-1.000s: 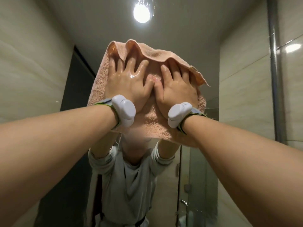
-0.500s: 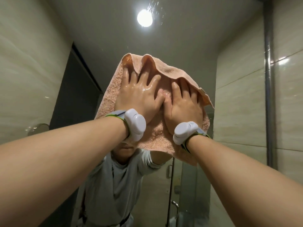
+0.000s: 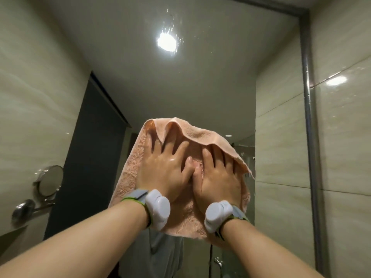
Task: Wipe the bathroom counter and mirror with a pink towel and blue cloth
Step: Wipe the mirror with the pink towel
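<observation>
The pink towel (image 3: 128, 169) is spread flat against the mirror (image 3: 180, 93). My left hand (image 3: 164, 169) and my right hand (image 3: 217, 177) press on it side by side, fingers straight and spread, thumbs touching. The towel's top edge folds over my fingertips. Both wrists carry white sensor bands. Water streaks show on the glass near the reflected ceiling light (image 3: 167, 42). The blue cloth is not in view.
The mirror's metal frame (image 3: 310, 137) runs down the right side, with tiled wall (image 3: 345, 157) beyond it. A round swivel mirror (image 3: 49, 180) on a wall arm sits at the left. A person's grey shirt (image 3: 160, 255) is reflected below the towel.
Both hands slid the towel down the mirror, from close under the reflected light to well below it. The fingers stayed flat on the towel throughout.
</observation>
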